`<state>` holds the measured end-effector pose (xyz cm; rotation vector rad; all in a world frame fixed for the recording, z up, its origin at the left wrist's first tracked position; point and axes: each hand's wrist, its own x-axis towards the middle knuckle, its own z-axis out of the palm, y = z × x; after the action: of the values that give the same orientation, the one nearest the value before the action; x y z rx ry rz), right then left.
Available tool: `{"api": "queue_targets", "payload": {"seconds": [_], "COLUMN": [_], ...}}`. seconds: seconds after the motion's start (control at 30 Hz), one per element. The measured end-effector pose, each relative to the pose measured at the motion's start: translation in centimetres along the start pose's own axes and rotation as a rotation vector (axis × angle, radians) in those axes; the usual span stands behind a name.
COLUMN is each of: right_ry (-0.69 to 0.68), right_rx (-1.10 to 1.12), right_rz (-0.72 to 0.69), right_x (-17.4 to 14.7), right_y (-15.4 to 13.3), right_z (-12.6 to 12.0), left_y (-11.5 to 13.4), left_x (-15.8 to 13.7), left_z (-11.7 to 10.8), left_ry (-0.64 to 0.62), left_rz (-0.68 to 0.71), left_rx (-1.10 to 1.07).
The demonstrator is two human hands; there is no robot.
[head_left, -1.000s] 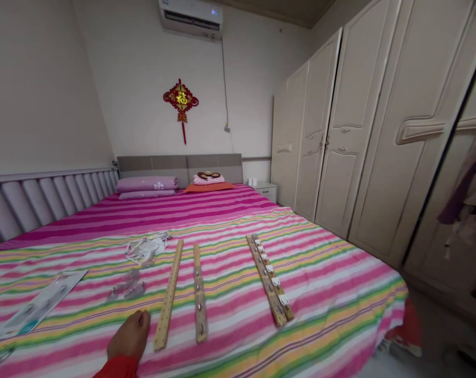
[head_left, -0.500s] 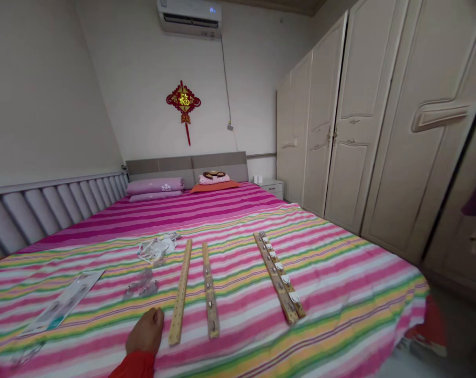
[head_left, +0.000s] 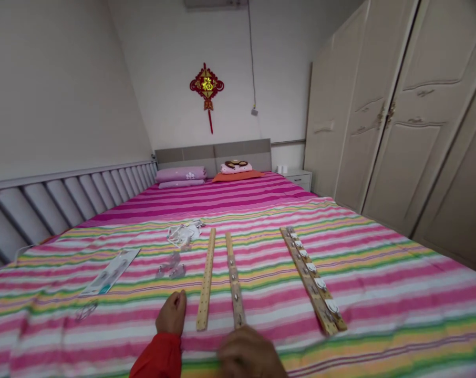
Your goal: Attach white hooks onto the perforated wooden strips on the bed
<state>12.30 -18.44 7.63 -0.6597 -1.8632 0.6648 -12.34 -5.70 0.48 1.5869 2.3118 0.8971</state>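
My left hand [head_left: 172, 313] rests in a fist on the striped bedspread, left of a bare pegboard-like wooden strip [head_left: 205, 283] dotted with small holes. Whatever the fist may hold is hidden. Blurred by motion, my right hand [head_left: 251, 354] is at the bottom edge, over the near end of a second wooden strip [head_left: 235, 289] that carries metal hooks on clear plates. Its fingers are too smeared to read. Further right lie two strips side by side, one with metal pieces [head_left: 307, 278] and one with round white pieces [head_left: 320, 284].
Small clear packets [head_left: 174, 266] lie beyond my left hand, with a pile of white and clear pieces [head_left: 185, 233] behind them. A flat clear-and-white package [head_left: 114, 270] and a thin clear piece [head_left: 86, 311] lie to the left. A railing [head_left: 72, 197] edges the bed; wardrobes [head_left: 380, 115] stand right.
My right hand has come into view at the bottom, by the hooked strip. The view has tilted down and turned left. My left hand stays a fist beside the bare strip.
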Motion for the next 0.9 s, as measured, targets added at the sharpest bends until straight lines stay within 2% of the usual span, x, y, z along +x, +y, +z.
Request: {"api": "queue_targets", "payload": {"seconds": [0.03, 0.1, 0.17, 0.2, 0.3, 0.4, 0.53, 0.67, 0.77, 0.9], "right_ry": [0.077, 0.391, 0.545, 0.578, 0.575, 0.56, 0.575, 0.581, 0.576, 0.569], "right_rx": [-0.006, -0.002, 0.01, 0.014, -0.008, -0.063, -0.082, -0.077, -0.1, -0.112], "right_rz": [0.08, 0.299, 0.398, 0.422, 0.476, 0.515, 0.533, 0.535, 0.555, 0.553], "right_x": [0.3, 0.3, 0.0, -0.2, -0.7, -1.1, -1.3, -1.4, -1.5, -1.7], "right_y": [1.6, 4.9, 7.9, 9.3, 12.3, 13.9, 14.3, 14.4, 14.6, 15.0], "right_z": [-0.7, -1.9, -2.6, -2.7, -2.4, -1.7, -1.3, -1.4, -1.3, -1.2], "left_y": [-0.2, -0.7, -1.1, -1.2, -1.4, -1.6, -1.4, -0.9, -0.9, -1.4], "left_x": [0.0, 0.1, 0.5, 0.7, 2.0, 3.8, 5.7, 6.3, 6.4, 6.6], "left_z": [0.0, 0.0, 0.1, 0.1, 0.3, 0.6, 1.0, 1.3, 1.6, 2.1], "left_ry": [0.022, 0.066, 0.102, 0.126, 0.22, 0.284, 0.33, 0.303, 0.29, 0.347], "left_rz": [-0.017, -0.053, -0.08, -0.097, -0.219, -0.322, -0.238, -0.2, -0.207, -0.188], "left_rx": [-0.048, -0.152, -0.252, -0.301, -0.454, -0.537, -0.429, -0.331, -0.33, -0.4]}}
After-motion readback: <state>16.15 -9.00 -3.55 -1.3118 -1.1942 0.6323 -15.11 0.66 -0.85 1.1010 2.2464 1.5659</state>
